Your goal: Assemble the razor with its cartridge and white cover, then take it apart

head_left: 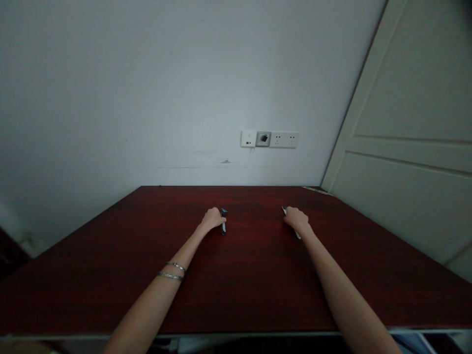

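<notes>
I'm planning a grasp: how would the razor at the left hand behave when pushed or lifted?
The razor probably stays stiff, as its handle looks straight. It is likely light, being slender beside the left hand. Pushed, it may pivot rather than roll, given its wider head.

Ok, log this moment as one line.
left hand: holding razor-like tool | right hand: holding slim white object | surface: reddish-brown tabletop
</notes>
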{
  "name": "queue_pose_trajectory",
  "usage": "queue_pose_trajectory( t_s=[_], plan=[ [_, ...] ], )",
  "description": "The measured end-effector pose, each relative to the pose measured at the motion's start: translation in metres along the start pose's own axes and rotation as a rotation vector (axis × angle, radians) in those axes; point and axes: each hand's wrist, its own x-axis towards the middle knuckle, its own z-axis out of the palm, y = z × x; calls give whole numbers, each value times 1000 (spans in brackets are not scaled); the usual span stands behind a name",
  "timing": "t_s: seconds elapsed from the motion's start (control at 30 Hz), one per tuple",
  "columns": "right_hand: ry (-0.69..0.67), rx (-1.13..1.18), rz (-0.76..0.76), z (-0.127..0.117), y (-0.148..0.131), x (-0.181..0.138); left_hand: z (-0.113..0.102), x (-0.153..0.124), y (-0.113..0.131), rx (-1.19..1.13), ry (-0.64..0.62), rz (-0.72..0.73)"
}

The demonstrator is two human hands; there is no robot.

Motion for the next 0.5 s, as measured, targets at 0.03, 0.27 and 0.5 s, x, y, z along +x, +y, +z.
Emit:
queue_pose_trajectory(
  t_s=[0.03,0.27,0.5],
  plan=[
    [-3,3,-2,0,1,0,0,0,0,-4,-3,5],
    [-11,29,-35,4,4,3,-5,-6,1,-26,-19,7],
    [-10,86,-93,3,-4,4,-14,-3,-5,-67,22,2]
  ],
)
